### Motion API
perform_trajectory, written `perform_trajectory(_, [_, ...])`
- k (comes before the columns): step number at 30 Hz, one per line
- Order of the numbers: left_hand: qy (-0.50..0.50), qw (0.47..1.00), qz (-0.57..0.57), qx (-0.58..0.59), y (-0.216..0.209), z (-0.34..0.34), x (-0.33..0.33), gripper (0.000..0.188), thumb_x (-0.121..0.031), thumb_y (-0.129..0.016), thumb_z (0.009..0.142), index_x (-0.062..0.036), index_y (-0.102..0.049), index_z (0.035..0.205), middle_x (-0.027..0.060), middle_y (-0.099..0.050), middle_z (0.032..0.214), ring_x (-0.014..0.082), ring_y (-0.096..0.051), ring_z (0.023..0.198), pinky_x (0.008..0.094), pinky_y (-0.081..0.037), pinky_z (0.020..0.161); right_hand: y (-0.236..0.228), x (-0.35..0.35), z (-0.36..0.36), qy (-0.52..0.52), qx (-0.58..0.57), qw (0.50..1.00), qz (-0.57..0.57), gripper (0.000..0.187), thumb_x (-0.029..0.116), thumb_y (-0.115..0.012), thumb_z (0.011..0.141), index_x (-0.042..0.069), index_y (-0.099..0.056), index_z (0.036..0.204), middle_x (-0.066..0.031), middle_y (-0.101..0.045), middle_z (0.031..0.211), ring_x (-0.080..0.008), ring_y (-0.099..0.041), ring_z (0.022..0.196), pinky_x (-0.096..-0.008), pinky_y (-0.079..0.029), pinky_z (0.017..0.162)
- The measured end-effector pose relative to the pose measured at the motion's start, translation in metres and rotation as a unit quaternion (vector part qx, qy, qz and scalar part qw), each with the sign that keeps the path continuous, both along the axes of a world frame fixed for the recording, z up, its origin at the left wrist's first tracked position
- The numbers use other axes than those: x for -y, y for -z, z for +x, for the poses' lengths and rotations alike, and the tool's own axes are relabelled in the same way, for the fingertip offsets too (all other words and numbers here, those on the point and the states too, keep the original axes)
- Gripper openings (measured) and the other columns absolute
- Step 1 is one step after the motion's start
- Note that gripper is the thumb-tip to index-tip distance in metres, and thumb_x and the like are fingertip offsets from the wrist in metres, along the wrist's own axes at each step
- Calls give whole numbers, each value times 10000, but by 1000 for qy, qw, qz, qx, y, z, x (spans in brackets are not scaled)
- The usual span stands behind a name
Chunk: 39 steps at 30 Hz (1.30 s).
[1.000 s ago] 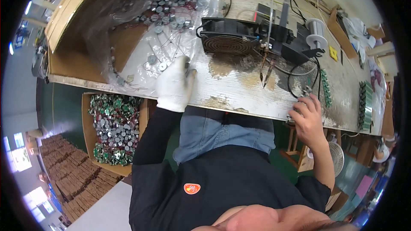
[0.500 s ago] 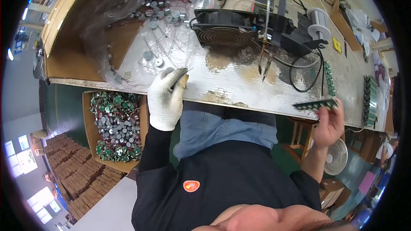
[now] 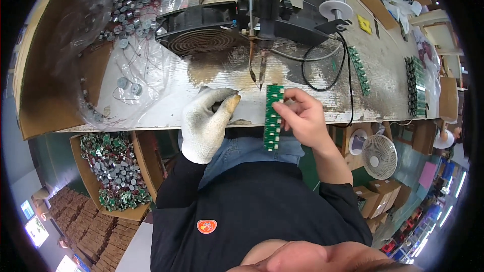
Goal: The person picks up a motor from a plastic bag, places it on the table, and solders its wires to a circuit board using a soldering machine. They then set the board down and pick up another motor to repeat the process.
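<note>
My left hand, in a white glove with a stained fingertip, is closed over the bench's front edge. Its thumb and forefinger pinch what looks like a thin wire; whatever else lies in the palm is hidden. To its right, my bare right hand grips a long green circuit board strip between thumb and fingers. The strip stands lengthwise toward me, with small pale parts along it. Just beyond both hands, a soldering iron points its tip down, beside a thin metal tube.
A black fan and a solder wire spool stand behind. Small round motors lie on clear plastic at left. More board strips and a board stack are at right. A full carton sits below the bench.
My right hand has brought the board strip in from the far right to beside the left hand and turned it lengthwise. The left hand stays pinched. The view has shifted right.
</note>
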<state>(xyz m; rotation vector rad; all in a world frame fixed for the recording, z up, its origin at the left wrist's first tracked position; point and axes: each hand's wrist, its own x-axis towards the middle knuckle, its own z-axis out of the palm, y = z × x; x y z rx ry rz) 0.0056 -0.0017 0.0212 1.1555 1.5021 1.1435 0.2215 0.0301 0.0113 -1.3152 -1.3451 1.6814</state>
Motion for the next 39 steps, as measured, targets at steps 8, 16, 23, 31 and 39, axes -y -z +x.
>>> perform_trajectory(8, [60, 995, 26, -74, 3, 10, -6, 124, -86, -649, 845, 31, -667, 884, 104, -583, 794, 185, -544, 692, 289, -426, 639, -1, -3, -9, -29, -44, 998, -29, 168, 100, -642, 907, -7, -568, 1013, -12, -634, 693, -35, -558, 558, -189, -415, 464])
perform_trajectory(16, [91, 981, -96, 139, 0, 12, -18, 172, -120, -644, 868, 52, -640, 874, 68, -622, 796, 111, -565, 719, 248, -449, 646, -1, -2, -9, -44, -51, 998, -1, 156, 90, -624, 918, -10, -561, 1020, -6, -635, 685, -26, -550, 569, -185, -407, 493])
perform_trajectory(23, [92, 970, -149, 171, -7, 12, -22, 173, -120, -656, 866, 51, -635, 873, 62, -639, 772, 87, -581, 693, 227, -468, 613, -4, -2, -10, -42, -52, 998, 3, 160, 96, -620, 923, -12, -559, 1024, -4, -629, 671, -23, -539, 556, -183, -399, 494])
perform_trajectory(31, [90, 967, -165, 172, -7, 11, -24, 183, -124, -659, 861, 55, -635, 893, 61, -643, 790, 88, -585, 709, 231, -471, 623, -2, -2, -13, -31, -55, 998, 4, 170, 109, -625, 923, -8, -559, 1026, 4, -618, 650, -19, -531, 544, -176, -384, 480])
perform_trajectory(39, [86, 963, -166, 195, -10, 10, -25, 179, -123, -655, 863, 53, -635, 893, 56, -637, 795, 86, -581, 704, 232, -467, 616, -5, -2, -14, -28, -66, 997, 12, 172, 111, -627, 922, -7, -558, 1028, 0, -623, 655, -19, -533, 552, -175, -384, 483])
